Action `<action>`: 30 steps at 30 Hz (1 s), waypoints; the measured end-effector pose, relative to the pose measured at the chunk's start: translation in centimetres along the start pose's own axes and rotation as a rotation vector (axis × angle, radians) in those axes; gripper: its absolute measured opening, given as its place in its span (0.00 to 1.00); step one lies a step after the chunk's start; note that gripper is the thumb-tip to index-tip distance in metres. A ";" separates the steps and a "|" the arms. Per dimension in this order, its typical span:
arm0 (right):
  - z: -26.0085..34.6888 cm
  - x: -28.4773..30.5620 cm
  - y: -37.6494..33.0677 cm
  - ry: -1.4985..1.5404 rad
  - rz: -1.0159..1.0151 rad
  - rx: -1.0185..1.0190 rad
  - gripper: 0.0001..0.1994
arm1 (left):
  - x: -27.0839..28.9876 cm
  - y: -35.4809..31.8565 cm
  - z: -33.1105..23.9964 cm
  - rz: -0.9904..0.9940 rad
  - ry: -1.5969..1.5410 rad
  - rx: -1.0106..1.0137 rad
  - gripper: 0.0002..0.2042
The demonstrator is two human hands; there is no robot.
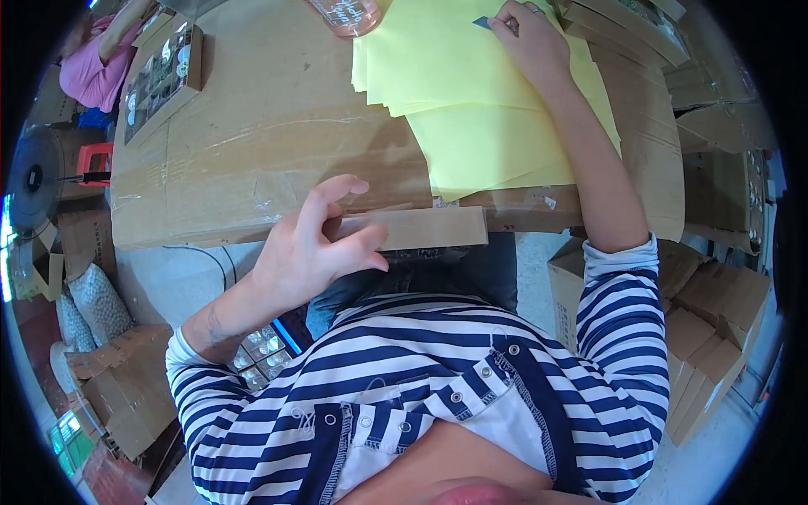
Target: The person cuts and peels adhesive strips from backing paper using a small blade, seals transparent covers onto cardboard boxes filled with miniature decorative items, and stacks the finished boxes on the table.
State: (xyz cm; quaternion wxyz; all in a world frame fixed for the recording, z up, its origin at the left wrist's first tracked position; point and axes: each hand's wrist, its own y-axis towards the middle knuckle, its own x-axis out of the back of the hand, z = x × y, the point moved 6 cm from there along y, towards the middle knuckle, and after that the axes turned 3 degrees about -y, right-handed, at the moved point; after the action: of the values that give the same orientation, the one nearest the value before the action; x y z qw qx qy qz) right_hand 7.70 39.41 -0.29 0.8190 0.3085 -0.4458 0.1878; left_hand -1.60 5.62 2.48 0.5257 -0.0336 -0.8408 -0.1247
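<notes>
My right hand (532, 42) reaches to the far side of the table over a stack of yellow paper sheets (454, 76). It pinches a small dark flat piece (482, 23) whose tip points left; its exact kind is too small to tell. My left hand (311, 240) hovers at the table's near edge with its fingers bent and apart. Beside its fingertips is a narrow cardboard box (438, 228), lying along the edge in front of my lap. A pink transparent container (349, 17) with white lettering stands at the far end, left of my right hand.
A shallow carton of small round items (162, 82) lies at the table's far left. Cardboard covers the tabletop (269, 126). Boxes (715, 311) stand on the floor at right, and a fan (34, 177) at left. A person in pink (97, 71) is at far left.
</notes>
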 end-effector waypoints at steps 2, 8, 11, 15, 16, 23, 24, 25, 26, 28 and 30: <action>0.2 0.0 -0.1 -0.039 0.033 -0.062 0.08 | 0.4 0.9 -0.6 0.032 -0.013 0.029 0.23; 0.1 -0.1 0.1 -0.046 0.089 -0.101 0.08 | -0.3 1.8 0.1 0.128 -0.051 0.145 0.22; -2.3 -1.5 0.7 -0.021 -0.022 0.032 0.11 | -0.5 1.6 0.8 0.169 -0.061 0.211 0.26; -2.4 -1.8 0.7 -0.015 -0.017 0.007 0.11 | 0.1 0.7 1.4 0.100 0.069 0.207 0.29; -2.4 -1.8 0.6 -0.007 -0.035 0.006 0.11 | 0.1 0.3 1.4 0.091 0.074 0.198 0.29; -1.8 -0.3 1.8 -0.041 0.047 0.016 0.11 | 0.6 -0.4 0.1 -0.011 0.104 0.157 0.30; -1.8 -0.2 2.2 -0.043 0.046 0.016 0.11 | 0.5 -0.3 -0.4 -0.002 0.131 0.094 0.30; -1.8 -0.3 2.8 -0.068 0.058 0.008 0.11 | 0.4 -0.3 -0.3 -0.004 0.132 0.090 0.30; -1.9 -0.5 3.4 -0.091 0.071 0.000 0.10 | 0.3 -0.5 -0.1 -0.018 0.129 0.108 0.30; -1.9 -0.9 4.4 -0.119 0.068 0.004 0.11 | 0.2 -0.7 0.1 -0.035 0.129 0.123 0.30; -2.2 -1.6 5.4 -0.146 0.064 0.008 0.11 | 0.1 -1.3 0.4 -0.032 0.175 0.224 0.29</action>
State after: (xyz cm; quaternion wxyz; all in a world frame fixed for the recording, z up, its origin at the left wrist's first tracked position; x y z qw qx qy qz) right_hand 5.04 44.80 -0.75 0.7766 0.3101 -0.5134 0.1927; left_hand -2.24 4.46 2.24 0.5953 0.0496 -0.8009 -0.0409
